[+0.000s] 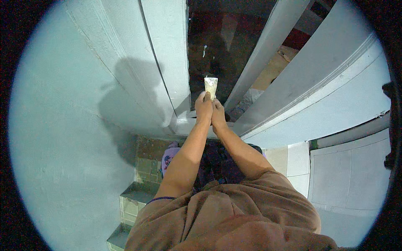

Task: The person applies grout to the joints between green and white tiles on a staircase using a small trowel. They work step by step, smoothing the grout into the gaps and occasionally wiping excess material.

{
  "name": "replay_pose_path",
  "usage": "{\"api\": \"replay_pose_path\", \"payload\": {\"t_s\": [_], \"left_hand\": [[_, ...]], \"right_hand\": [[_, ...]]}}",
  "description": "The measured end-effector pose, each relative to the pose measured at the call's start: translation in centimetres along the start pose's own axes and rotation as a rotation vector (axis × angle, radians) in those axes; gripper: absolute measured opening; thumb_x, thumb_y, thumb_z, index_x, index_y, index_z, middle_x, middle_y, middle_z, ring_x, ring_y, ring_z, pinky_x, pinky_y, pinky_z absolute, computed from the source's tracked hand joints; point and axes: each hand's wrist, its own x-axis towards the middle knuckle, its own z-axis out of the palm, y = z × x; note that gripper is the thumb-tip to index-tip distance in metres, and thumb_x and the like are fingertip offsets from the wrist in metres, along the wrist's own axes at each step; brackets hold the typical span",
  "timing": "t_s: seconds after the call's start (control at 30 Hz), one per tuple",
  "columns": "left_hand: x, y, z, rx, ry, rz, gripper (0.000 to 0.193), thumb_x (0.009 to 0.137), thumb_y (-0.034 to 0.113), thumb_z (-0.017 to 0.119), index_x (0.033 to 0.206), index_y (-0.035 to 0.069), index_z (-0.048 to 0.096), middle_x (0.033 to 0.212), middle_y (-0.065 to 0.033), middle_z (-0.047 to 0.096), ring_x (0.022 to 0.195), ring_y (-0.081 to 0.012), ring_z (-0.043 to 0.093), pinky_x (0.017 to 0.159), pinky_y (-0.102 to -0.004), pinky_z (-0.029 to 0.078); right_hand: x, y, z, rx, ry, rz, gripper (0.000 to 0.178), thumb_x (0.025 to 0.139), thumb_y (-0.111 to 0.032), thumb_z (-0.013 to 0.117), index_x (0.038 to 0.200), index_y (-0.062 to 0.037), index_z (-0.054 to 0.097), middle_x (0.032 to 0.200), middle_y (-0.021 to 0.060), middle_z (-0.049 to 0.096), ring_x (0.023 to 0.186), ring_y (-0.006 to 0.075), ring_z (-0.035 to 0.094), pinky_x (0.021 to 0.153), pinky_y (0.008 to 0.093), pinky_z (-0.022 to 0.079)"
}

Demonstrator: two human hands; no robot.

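In front of me, both my arms stretch forward and my hands meet at what looks like a putty knife [211, 85]. Its pale blade flares toward the top and carries whitish smears; the grip is hidden in my fingers. My left hand [204, 110] is closed around the lower part, thumb on the near side. Against it, my right hand [218, 112] is closed too, with its fingers partly hidden, pressed to the same tool. Beyond the blade stands a dark glass pane [226, 37] bearing a few white smears. The blade appears in front of the pane; contact between them cannot be seen.
A white frame [167, 50] borders the pane on the left, and a pale post [259, 50] on the right. A pale blue wall [54, 125] with my shadow fills the left side. Tiled steps [129, 208] lie at lower left, and a grey panelled door [349, 171] at right.
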Motion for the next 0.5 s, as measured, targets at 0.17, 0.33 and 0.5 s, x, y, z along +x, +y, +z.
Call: {"api": "replay_pose_path", "payload": {"t_s": [0.17,0.33,0.5], "left_hand": [[0.7,0.2,-0.2,0.103,-0.020,-0.034,0.029,0.095,0.023,0.050,0.101,-0.003,0.062,0.089,-0.0169,0.065,0.081,-0.0254,0.060,0.075,-0.0372,0.045],[0.6,-0.3,-0.4,0.080,-0.034,0.000,0.029,0.096,0.022,0.048,0.099,-0.004,0.061,0.090,-0.0191,0.065,0.082,-0.0287,0.062,0.077,-0.0391,0.045],[0.6,0.2,-0.4,0.020,-0.045,-0.077,0.030,0.096,0.024,0.052,0.109,-0.001,0.062,0.096,-0.0107,0.064,0.084,-0.0187,0.058,0.076,-0.0319,0.045]], "right_hand": [[0.0,-0.5,0.1,-0.052,-0.004,0.042,0.026,0.097,-0.020,0.047,0.097,0.0022,0.060,0.092,0.0146,0.065,0.084,0.0226,0.060,0.075,0.0359,0.046],[-0.7,-1.3,0.4,0.104,0.000,0.038,0.025,0.097,-0.020,0.047,0.097,0.0010,0.061,0.090,0.0129,0.064,0.083,0.0206,0.059,0.075,0.0343,0.046],[-0.7,-1.8,0.4,0.040,-0.003,0.099,0.023,0.097,-0.019,0.048,0.097,0.0005,0.061,0.090,0.0127,0.064,0.084,0.0203,0.058,0.076,0.0338,0.045]]}}
